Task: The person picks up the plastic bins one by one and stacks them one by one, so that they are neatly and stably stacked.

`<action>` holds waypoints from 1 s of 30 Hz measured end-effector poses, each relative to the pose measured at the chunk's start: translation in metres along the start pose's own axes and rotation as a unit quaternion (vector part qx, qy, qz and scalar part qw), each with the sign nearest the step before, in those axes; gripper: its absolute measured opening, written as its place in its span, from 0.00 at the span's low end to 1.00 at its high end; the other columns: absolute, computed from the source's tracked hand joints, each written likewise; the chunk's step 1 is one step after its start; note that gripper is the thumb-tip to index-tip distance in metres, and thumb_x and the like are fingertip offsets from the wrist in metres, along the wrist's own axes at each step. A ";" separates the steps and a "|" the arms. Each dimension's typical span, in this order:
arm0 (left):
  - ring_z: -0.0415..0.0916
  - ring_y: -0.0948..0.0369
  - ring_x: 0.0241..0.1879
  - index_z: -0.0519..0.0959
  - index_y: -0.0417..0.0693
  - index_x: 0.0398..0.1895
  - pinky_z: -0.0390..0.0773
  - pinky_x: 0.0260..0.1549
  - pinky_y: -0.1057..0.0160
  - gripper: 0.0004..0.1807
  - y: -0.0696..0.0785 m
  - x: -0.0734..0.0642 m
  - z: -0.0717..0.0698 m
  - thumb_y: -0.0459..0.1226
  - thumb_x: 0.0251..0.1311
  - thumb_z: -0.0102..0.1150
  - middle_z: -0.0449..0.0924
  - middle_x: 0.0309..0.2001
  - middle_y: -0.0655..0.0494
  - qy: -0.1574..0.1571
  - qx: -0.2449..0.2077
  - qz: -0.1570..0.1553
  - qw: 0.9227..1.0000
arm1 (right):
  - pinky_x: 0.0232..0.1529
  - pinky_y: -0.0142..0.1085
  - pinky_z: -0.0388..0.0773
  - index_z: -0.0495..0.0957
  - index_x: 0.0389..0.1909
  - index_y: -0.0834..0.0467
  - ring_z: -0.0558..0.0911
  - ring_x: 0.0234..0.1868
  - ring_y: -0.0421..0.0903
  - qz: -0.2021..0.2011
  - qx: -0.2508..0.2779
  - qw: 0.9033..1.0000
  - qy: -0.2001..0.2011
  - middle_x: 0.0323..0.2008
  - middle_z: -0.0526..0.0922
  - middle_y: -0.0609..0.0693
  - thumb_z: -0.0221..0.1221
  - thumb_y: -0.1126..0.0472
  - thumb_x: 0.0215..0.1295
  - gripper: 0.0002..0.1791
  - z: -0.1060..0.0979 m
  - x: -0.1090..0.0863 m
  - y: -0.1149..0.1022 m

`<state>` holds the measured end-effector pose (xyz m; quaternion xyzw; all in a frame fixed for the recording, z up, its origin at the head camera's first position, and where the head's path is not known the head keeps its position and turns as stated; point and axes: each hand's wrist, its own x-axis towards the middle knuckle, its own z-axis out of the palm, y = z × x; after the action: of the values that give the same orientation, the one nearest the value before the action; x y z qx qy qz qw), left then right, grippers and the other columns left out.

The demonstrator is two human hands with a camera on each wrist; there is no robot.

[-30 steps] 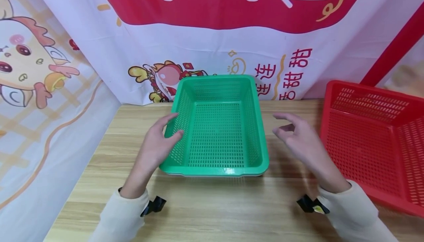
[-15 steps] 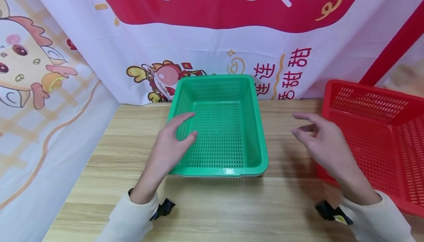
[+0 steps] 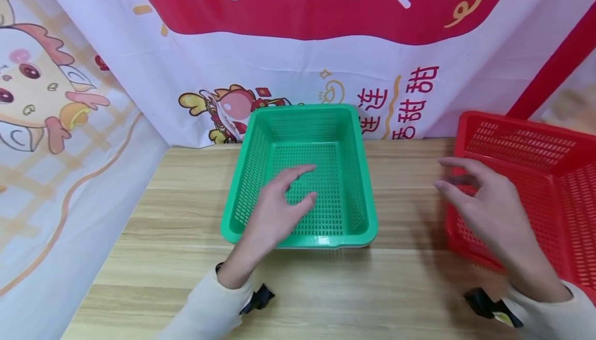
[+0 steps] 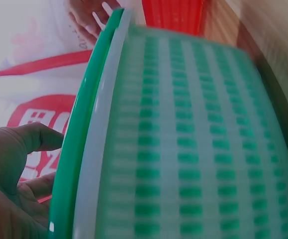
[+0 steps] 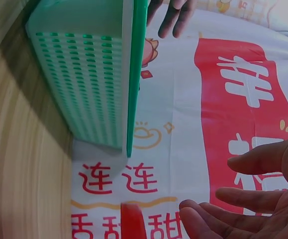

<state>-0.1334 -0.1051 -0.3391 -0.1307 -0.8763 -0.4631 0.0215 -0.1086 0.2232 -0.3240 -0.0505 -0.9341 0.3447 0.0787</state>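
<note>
A green perforated plastic basket (image 3: 367, 195) stands in the middle of the wooden table, with its interior bare. Directly under its rim runs a white rim (image 4: 98, 114); green shows through the slots of this pale outer basket. My left hand (image 3: 274, 208) hovers over the green basket's near left part, thumb and forefinger apart, holding nothing. In the left wrist view it lies beyond the rim. My right hand (image 3: 493, 205) is raised with fingers spread and loosely bent, nothing in it. It overlaps the left side of the red basket (image 3: 458, 143) in the head view.
The wooden table (image 3: 153, 226) ends at a printed white and red cloth (image 3: 288, 55) hanging behind it. Another patterned cloth (image 3: 93, 174) hangs along the left side. The red basket reaches out of the head view's right edge.
Both hands have moved right: the left from the green basket's left rim to over its interior, the right from beside that basket to over the red basket's left side. The baskets stay put.
</note>
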 end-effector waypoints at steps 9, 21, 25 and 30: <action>0.71 0.56 0.72 0.78 0.58 0.70 0.74 0.70 0.46 0.26 0.025 0.011 0.039 0.40 0.68 0.67 0.76 0.71 0.57 -0.040 -0.023 0.021 0.999 | 0.46 0.64 0.86 0.69 0.76 0.59 0.79 0.58 0.71 0.035 -0.023 0.999 0.022 0.65 0.77 0.71 0.64 0.53 0.73 0.34 -0.011 -0.006 0.018; 0.73 0.63 0.70 0.79 0.59 0.69 0.75 0.69 0.57 0.27 0.052 0.018 0.087 0.39 0.66 0.68 0.77 0.69 0.63 -0.080 -0.039 0.042 0.995 | 0.37 0.33 0.84 0.68 0.74 0.65 0.82 0.53 0.64 0.044 -0.047 0.995 0.075 0.61 0.77 0.76 0.58 0.61 0.78 0.28 -0.028 -0.016 0.056; 0.76 0.65 0.63 0.79 0.59 0.69 0.78 0.62 0.66 0.27 0.064 0.021 0.103 0.40 0.65 0.68 0.79 0.67 0.64 -0.088 -0.041 0.065 0.993 | 0.31 0.09 0.63 0.72 0.70 0.69 0.78 0.38 0.23 0.000 -0.011 0.993 0.120 0.47 0.85 0.44 0.56 0.66 0.78 0.23 -0.036 -0.017 0.078; 0.77 0.68 0.59 0.78 0.59 0.70 0.78 0.55 0.74 0.28 0.076 0.029 0.123 0.40 0.66 0.66 0.80 0.66 0.65 -0.101 -0.052 0.081 0.990 | 0.37 0.06 0.62 0.72 0.70 0.68 0.63 0.39 0.08 -0.039 -0.008 0.989 0.142 0.41 0.71 0.16 0.56 0.65 0.78 0.24 -0.046 -0.015 0.108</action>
<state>-0.1326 0.0418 -0.3433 -0.2482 -0.8351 -0.4895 -0.0370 -0.0807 0.3320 -0.3621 -0.0634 -0.9174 0.3231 0.2236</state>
